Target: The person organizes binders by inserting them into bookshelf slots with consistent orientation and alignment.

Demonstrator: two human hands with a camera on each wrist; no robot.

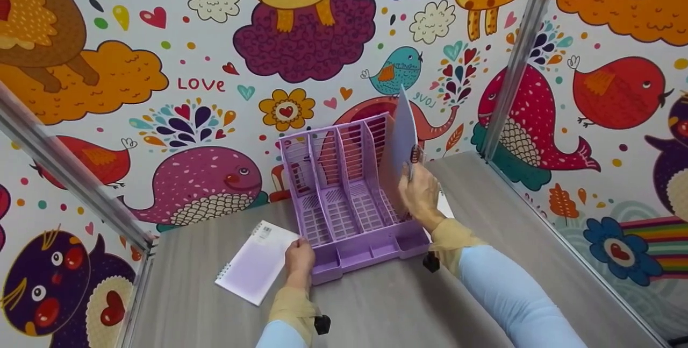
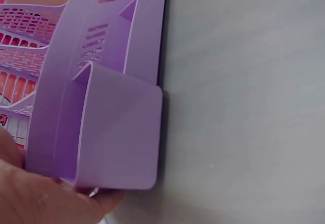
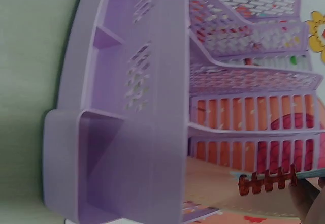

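Observation:
A purple desk file organizer (image 1: 349, 248) stands on the table, with upright dividers, a slatted back and small front trays. My left hand (image 1: 299, 258) grips its front left corner; in the left wrist view, fingers (image 2: 104, 198) reach under the end tray. At the organizer's right end, my right hand (image 1: 421, 192) holds a thin notebook (image 1: 404, 133) upright by its ring-bound edge, over the rightmost slot. The right wrist view shows the notebook's reddish-brown rings (image 3: 269, 181) beside the fingers. A peach-coloured sheet or cover (image 3: 213, 183) stands near the rings.
Left of the organizer lies a purple-and-white spiral notebook (image 1: 255, 262) on the grey table (image 1: 188, 278). Part of a white pad (image 1: 445, 205) shows behind my right wrist. Printed wall panels close in the table's back and sides, with metal posts (image 1: 521, 52) at the corners.

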